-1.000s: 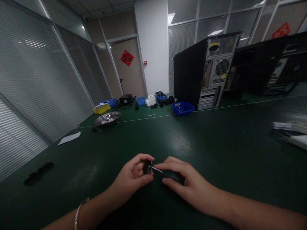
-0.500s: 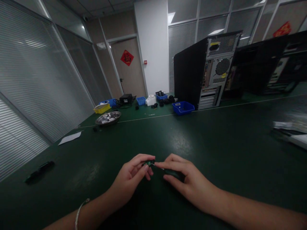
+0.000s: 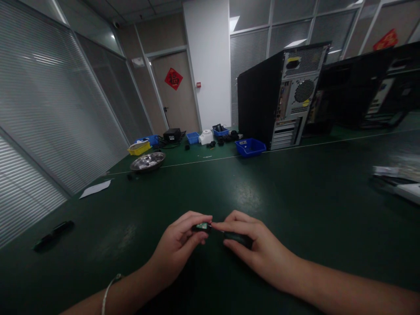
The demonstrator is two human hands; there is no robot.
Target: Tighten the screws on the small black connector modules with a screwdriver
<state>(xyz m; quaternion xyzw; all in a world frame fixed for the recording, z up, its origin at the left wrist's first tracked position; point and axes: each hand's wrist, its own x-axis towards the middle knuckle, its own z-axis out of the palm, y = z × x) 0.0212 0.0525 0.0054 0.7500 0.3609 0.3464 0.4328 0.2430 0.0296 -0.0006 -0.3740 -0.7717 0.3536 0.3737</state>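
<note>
My left hand pinches a small green circuit board with dark parts between thumb and fingers. To its right, my right hand is closed around the dark handle of a screwdriver. The thin shaft points left toward the board, and my right index finger reaches along it. Whether the tip touches the board I cannot make out. Both hands are low over the green tabletop.
A dark object with green parts lies at the left, near a white paper. Farther back are a metal bowl, a blue bin, a yellow basket and a computer tower. A blurred pale item lies far right.
The circuit board has turned in my left fingers, so a lighter green face shows. My left thumb has shifted slightly; my right hand has stayed nearly still.
</note>
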